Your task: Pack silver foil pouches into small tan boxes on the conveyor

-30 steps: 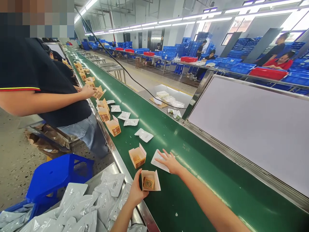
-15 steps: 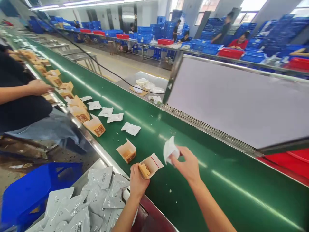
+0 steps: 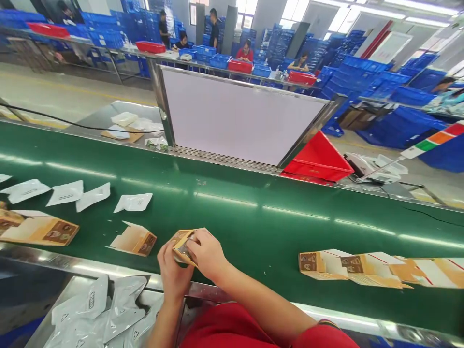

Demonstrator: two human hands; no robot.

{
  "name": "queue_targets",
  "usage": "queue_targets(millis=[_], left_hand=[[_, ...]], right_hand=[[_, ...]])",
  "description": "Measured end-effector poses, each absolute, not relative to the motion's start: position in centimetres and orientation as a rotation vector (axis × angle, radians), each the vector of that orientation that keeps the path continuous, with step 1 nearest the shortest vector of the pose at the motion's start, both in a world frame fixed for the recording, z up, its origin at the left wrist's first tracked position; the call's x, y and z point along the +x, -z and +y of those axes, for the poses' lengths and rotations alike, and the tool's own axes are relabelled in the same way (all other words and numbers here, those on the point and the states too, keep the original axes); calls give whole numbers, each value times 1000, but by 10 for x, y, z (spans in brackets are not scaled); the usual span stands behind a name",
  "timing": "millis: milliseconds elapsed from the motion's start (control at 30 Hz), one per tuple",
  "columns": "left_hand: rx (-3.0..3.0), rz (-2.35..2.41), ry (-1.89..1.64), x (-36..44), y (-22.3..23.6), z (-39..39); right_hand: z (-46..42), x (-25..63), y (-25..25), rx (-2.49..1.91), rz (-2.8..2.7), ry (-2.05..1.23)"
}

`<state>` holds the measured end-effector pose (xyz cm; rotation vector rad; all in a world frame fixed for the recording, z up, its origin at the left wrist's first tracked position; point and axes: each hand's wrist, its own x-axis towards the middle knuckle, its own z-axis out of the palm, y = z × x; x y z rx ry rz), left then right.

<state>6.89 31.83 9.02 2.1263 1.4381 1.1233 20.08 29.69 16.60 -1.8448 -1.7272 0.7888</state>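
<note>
Over the green belt (image 3: 250, 232), my left hand (image 3: 173, 273) wraps round a small brown-and-cream carton (image 3: 179, 237), tilted with its open end toward my right hand (image 3: 210, 253). The right fingers are bent into that opening, against a greyish pouch (image 3: 185, 248) that shows partly inside. Left of my hands, an open carton (image 3: 136, 239) lies on the belt. Behind it is a white pouch (image 3: 133, 202), with several more in a row to its left. Many silvery pouches (image 3: 92, 309) are heaped in a metal tray below my left forearm.
More open cartons stand on the belt at the left (image 3: 47, 229) and in a row at the right (image 3: 348, 266). Beyond the belt are a pale upright panel (image 3: 242, 116) and a red bin (image 3: 319, 159). People sit and stand at far tables with blue and red crates.
My view has swung right. The right hand has brought the pouch from beside the carton into its opening. The left hand has kept its hold on the carton, now tilted differently.
</note>
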Motion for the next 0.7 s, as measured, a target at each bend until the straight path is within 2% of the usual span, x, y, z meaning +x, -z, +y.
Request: queue_targets(millis=[100,200,300,467,600,700], left_hand=[[2019,1464,-1071,75,-90,309],[1973,1373,-852,74,-91,303],[1883,1300,-688,78,-98,296],[1688,1212,-541,88,-107,285],[1582,1226,-470,67,-93,279],[1484,1401,-537,39,-78,278]], right_hand=[[277,201,-164,-1639,-1940,-875],[265,220,-160,-1393,-2148,-985],[260,232,-155,-1327,-2343,-943],[244,268,-136,-1596,-2293,-670],[197,359,-104,-1671,-2239,-191],[149,422,-85,-1656,-2173,-74]])
